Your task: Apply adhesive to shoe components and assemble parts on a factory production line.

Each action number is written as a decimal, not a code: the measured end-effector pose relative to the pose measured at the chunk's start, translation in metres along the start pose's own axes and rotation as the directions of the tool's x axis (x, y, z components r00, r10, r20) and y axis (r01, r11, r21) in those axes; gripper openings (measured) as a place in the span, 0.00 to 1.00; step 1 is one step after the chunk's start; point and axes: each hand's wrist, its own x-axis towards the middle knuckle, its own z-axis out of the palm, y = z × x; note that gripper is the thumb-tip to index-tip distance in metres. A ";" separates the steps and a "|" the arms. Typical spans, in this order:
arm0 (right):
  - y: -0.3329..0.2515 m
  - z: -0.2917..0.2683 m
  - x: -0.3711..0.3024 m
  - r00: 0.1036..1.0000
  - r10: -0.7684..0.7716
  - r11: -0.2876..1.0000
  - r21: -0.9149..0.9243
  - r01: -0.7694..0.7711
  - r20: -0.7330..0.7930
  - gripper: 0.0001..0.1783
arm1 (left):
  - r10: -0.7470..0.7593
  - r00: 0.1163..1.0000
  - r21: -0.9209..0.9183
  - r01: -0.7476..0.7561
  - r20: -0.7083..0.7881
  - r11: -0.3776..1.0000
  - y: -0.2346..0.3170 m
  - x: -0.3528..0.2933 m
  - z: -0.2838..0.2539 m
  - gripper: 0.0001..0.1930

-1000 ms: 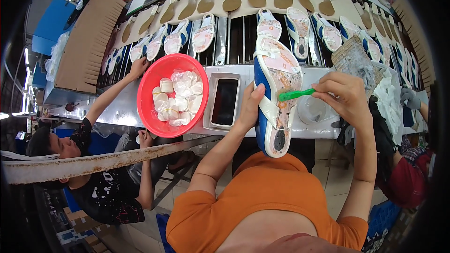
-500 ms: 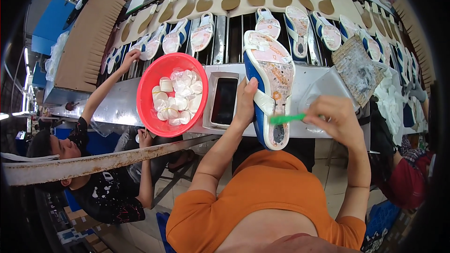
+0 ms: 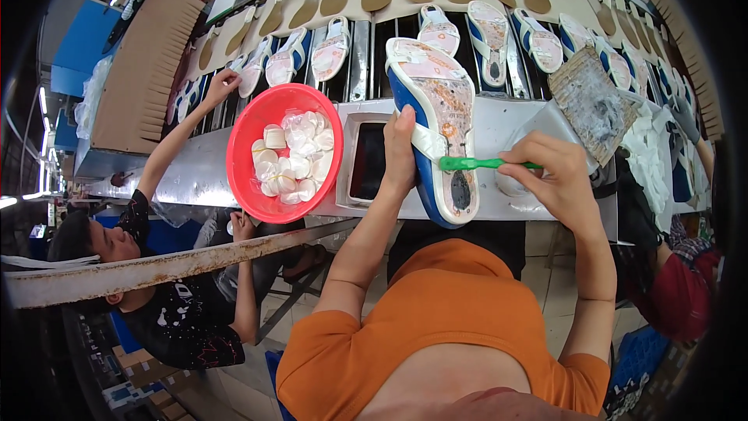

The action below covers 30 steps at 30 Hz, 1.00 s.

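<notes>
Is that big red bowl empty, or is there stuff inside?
Partly full: white, rounded pieces lie inside the red bowl, with its bare wall showing around them.

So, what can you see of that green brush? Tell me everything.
The green brush is slim and toothbrush-like, apparently plastic. It is held nearly level in the right hand, its tail end poking past the grip. Its head points left, over the sandal, beside the white strap; whether bristles press there I can't tell.
</notes>
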 end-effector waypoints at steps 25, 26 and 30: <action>0.004 0.002 -0.004 0.979 -0.086 0.974 0.223 0.043 0.184 0.05 | 0.008 0.999 -0.102 -0.013 -0.045 0.995 0.020 0.003 0.011 0.40; 0.006 0.003 -0.004 0.990 0.028 0.982 0.180 -0.053 0.141 0.04 | 0.005 0.999 -0.101 -0.009 -0.037 0.995 0.020 0.002 0.013 0.40; 0.014 0.003 0.000 0.968 0.117 0.983 0.164 -0.081 -0.222 0.06 | 0.062 0.997 -0.091 -0.066 -0.042 0.994 0.022 0.001 0.012 0.41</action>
